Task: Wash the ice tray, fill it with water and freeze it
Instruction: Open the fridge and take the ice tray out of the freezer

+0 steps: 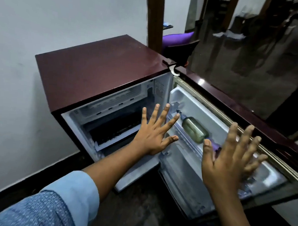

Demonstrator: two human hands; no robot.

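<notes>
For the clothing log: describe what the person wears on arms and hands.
The left arm wears a blue sleeve with a fine pale pattern, turned back into a plain light-blue cuff. The right forearm shows no sleeve. The left hand and right hand are bare: no gloves, rings or watch visible.

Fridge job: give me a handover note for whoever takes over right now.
Left hand: open, empty, in front of the fridge interior.
Right hand: open, empty, in front of the door shelves.
Things: door is open; a bottle lies in its shelf. No ice tray can be made out.
Done: cannot tell.
Left: probably find the tray, then wash, fill and freeze it.
</notes>
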